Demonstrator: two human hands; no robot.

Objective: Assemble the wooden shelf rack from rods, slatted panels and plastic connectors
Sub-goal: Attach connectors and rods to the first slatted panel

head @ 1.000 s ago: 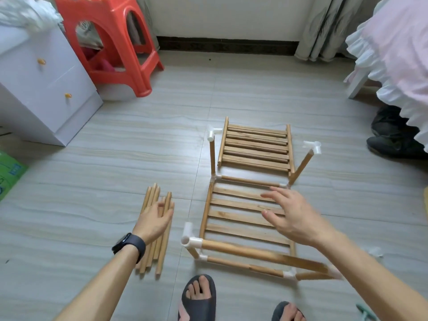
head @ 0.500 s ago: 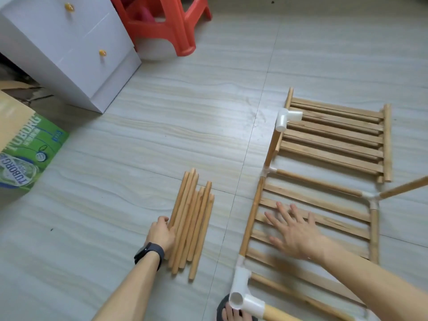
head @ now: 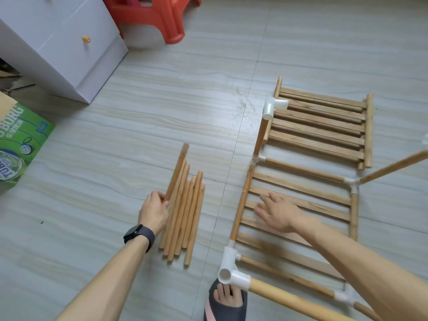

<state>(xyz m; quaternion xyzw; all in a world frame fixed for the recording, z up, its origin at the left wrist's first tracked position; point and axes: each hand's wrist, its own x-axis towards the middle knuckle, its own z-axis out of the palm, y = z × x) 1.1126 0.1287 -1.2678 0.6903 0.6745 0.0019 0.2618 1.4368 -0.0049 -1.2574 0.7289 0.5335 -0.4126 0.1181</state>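
Down low: half-built rack (head: 303, 169), loose rods (head: 187, 218).
L hand (head: 154, 210) clamped its fingers on one rod (head: 177, 172); R hand (head: 279, 214) hung, fingers apart, over a slatted panel (head: 301, 189).

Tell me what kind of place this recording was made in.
Probably a room in a home: the work is done on a tiled floor beside a white drawer cabinet and a red plastic stool.

Soft daylight, slight motion blur
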